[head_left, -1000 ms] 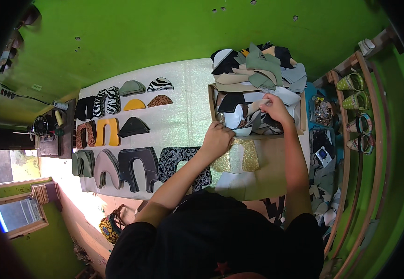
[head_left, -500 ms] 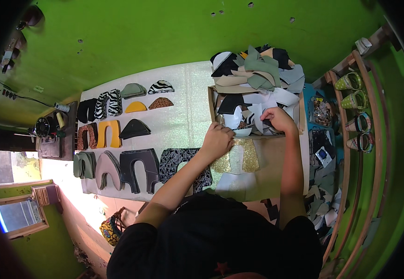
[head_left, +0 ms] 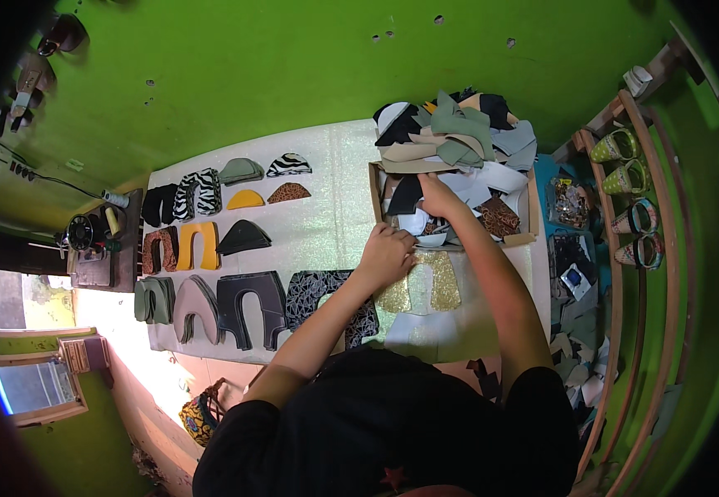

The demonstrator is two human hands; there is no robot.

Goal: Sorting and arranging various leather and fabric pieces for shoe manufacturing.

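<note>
A cardboard box [head_left: 532, 207] piled with cut shoe-upper pieces in grey, beige, black and white stands at the right of a white work surface [head_left: 326, 224]. My right hand [head_left: 438, 197] reaches into the box among the pieces; whether it grips one is hidden. My left hand [head_left: 386, 255] rests with curled fingers at the box's front edge, touching a glittery gold U-shaped piece [head_left: 434, 282] lying in front of the box. A patterned black-and-white piece [head_left: 318, 294] lies under my left forearm.
Sorted shoe pieces lie in rows at the left: zebra-striped [head_left: 202, 192], yellow [head_left: 198, 246], black [head_left: 252, 302], grey-green [head_left: 152, 300]. A sewing machine [head_left: 86, 236] sits at the far left. A wooden rack [head_left: 633, 190] with shoes stands at the right; scraps lie below it.
My right hand has moved from the right of the box leftward to its front middle. My left hand has stayed on the gold piece.
</note>
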